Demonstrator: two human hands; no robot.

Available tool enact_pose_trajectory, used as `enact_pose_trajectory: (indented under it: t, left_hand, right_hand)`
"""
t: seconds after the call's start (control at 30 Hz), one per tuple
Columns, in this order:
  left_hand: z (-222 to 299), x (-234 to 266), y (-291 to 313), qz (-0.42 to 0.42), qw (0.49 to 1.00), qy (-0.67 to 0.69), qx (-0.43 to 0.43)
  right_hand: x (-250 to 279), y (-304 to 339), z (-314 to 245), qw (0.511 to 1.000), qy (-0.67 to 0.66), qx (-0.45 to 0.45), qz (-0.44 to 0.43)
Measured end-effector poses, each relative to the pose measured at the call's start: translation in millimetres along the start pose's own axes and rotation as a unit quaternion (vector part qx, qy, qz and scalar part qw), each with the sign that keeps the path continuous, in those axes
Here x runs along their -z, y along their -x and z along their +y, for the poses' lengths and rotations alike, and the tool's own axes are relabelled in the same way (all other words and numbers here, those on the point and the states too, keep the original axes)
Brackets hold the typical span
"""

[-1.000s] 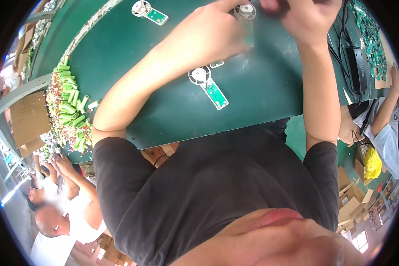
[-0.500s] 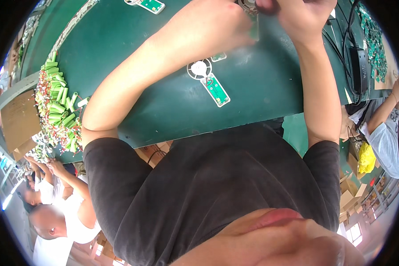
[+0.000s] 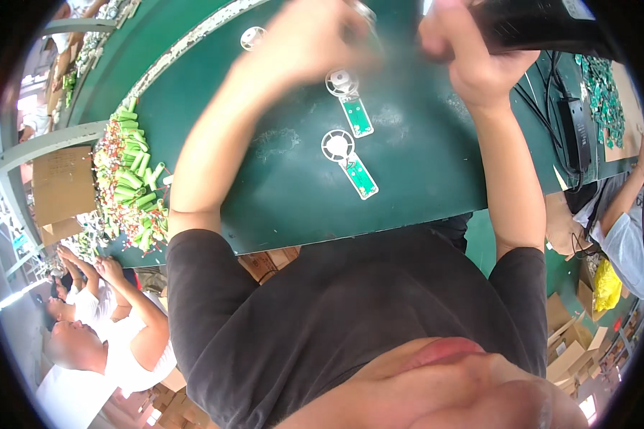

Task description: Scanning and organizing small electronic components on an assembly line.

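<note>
My left hand (image 3: 311, 43), smeared by motion, is at the top of the green table. A round-rimmed piece (image 3: 365, 11) shows at its fingertips; most of it is hidden. To its right, my right hand (image 3: 472, 61) is closed around a thick glossy black tool (image 3: 544, 25) whose kind I cannot make out. Below my left hand lie two flat pieces, each a white spoked ring joined to a green circuit board: an upper one (image 3: 358, 116) and a lower one (image 3: 360, 176). Another white ring (image 3: 252, 38) shows beside my left forearm.
Green cylinders with wires (image 3: 132, 175) lie heaped at the table's left edge, near a cardboard box (image 3: 64, 186). To the right are a black power adapter (image 3: 574, 132) with cables and a pile of small green boards (image 3: 602, 100). Other people sit at left and right.
My left hand has moved left, away from my right hand. The black tool has come into view at my right hand. The view has shifted, showing more of the ring-and-board pieces.
</note>
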State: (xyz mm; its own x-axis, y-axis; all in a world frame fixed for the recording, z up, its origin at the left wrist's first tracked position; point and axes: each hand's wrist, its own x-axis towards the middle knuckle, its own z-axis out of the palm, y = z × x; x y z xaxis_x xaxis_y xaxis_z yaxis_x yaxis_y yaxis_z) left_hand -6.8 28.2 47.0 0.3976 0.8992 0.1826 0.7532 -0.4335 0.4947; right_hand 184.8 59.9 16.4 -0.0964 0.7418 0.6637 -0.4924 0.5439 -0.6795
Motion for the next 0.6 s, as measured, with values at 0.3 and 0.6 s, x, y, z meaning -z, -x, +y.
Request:
enact_pose_trajectory:
  t: [0.3, 0.6]
  left_hand:
    - [-208, 65, -31, 0.083, 0.938, -0.214, 0.259]
    - [-36, 24, -27, 0.01, 0.975, 0.005, 0.223]
  right_hand:
    - [2, -4, -4, 1.0, 0.001, -0.023, -0.015]
    - [38, -59, -13, 0.978, 0.051, 0.203, 0.003]
